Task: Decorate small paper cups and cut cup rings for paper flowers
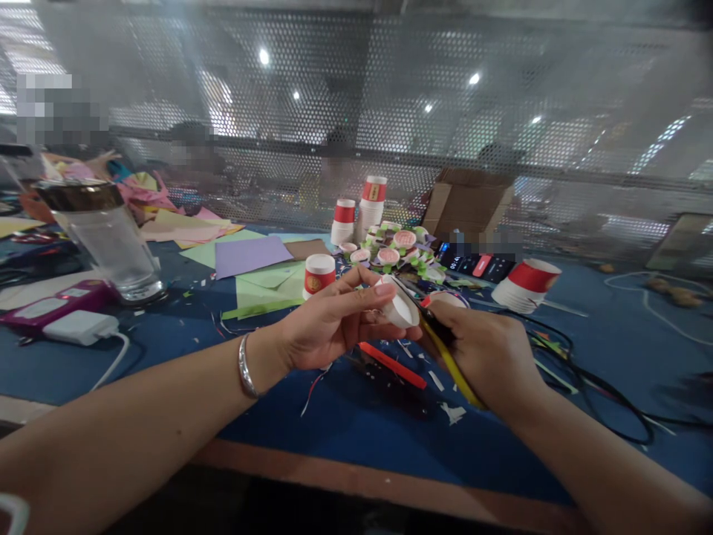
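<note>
So the person's left hand [339, 319] has a small white paper cup piece [403, 310] pinched, fingers clamped on it, right over the middle of the table [339, 423]. There's a silver bracelet [246, 365] on that wrist. The right hand [495, 345] is wrapped round the handles of some yellow-and-black scissors [447, 355], fingers closed on them. The blades are up against the cup piece's edge — can't really tell how far apart they are.

Just under the hands there's a long red thing [393, 365] plus paper scraps [454, 414] all over. Past them sits a messy heap of small cut pieces [402, 249], white, pink and green, with two cup stacks [373, 204] standing behind it. One red-and-white cup [319, 275] stands upside down beyond the left wrist, and a tilted stack [526, 286] is over on the right, near a phone [477, 265] with a lit screen.

Off to the left: a purple sheet [253, 257] on green paper [270, 290], a clear bottle [111, 249] and a purple power strip [59, 301] with a white charger [82, 327] — black cable [593, 405] loops by the right forearm.
</note>
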{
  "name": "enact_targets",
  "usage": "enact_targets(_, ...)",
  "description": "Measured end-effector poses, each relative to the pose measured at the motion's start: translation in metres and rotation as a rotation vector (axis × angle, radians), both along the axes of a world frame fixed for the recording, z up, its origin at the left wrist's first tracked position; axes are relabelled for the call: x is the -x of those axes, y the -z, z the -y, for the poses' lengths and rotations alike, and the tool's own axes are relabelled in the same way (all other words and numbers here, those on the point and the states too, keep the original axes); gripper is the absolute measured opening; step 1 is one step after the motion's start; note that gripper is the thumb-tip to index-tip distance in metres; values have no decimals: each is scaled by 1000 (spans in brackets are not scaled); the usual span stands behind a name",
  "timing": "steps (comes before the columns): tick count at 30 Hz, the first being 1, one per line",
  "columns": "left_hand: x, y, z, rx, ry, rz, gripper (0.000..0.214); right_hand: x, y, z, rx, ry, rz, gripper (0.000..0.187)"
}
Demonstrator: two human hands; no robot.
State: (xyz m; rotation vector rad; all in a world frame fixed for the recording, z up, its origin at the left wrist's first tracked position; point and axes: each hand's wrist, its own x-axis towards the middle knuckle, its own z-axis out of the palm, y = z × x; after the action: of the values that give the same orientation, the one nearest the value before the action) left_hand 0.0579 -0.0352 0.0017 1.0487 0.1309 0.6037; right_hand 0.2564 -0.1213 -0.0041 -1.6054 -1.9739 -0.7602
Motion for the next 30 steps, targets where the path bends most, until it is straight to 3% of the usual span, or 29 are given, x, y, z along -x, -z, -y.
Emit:
enact_targets(8, 3, -2, -9, -12, 60, -5, 32, -1, 3, -1, -41, -3, 28, 50)
enact_targets(13, 2, -4, -3, 15, -24, -19, 37, -1, 2, -1, -19, -14, -8, 48)
enact_targets(20, 0, -3, 7, -100, -158, 0, 51, 0, -2, -1, 18, 26, -61, 53)
enact_targets(25, 0, -4, 7, -143, -217, 21, 41, 0, 1, -2, 9, 23, -71, 47)
enact_targets(30, 1, -4, 4, -190, -167, 7, 34, -1, 1, -2, -19, -31, -55, 42)
